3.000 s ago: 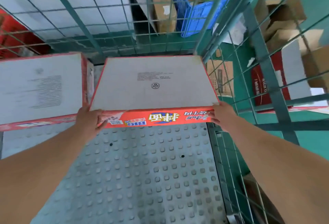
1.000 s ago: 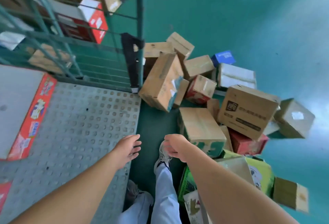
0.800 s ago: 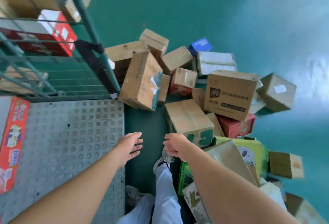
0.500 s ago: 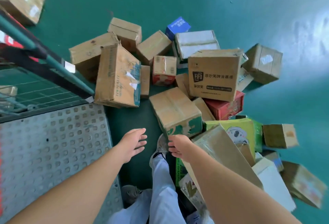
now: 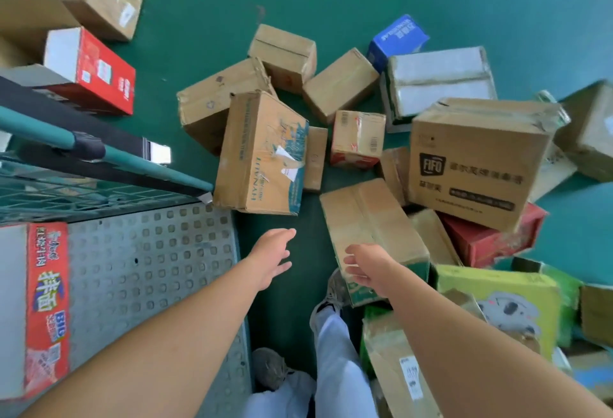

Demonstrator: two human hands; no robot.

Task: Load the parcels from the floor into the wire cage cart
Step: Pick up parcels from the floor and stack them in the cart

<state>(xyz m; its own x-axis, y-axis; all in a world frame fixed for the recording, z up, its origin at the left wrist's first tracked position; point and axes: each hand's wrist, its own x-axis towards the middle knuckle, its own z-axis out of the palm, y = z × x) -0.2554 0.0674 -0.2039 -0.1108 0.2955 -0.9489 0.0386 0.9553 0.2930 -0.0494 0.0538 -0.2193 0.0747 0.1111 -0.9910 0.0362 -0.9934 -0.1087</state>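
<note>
A heap of cardboard parcels lies on the green floor to the right of the wire cage cart (image 5: pixel 109 158). A flat brown parcel with a green end (image 5: pixel 368 218) lies nearest, just ahead of my right hand (image 5: pixel 365 271). My right hand hovers over its near end with loosely curled fingers and holds nothing. My left hand (image 5: pixel 272 256) reaches forward with fingers extended and holds nothing, above the floor between the cart's studded metal floor (image 5: pixel 149 268) and that parcel. A red and white noodle box (image 5: pixel 36 308) lies inside the cart at the left.
A tall brown box with blue print (image 5: pixel 262 155) leans by the cart's corner post. A large FIFO carton (image 5: pixel 474 165) sits on a red box (image 5: pixel 491 238). A yellow-green box (image 5: pixel 501 301) lies at the right. My legs and shoes (image 5: pixel 328 298) stand on bare floor.
I turned away from the noodle box left in the cart toward the floor pile. Over the last second both empty hands moved forward, the right one closer to the flat brown parcel.
</note>
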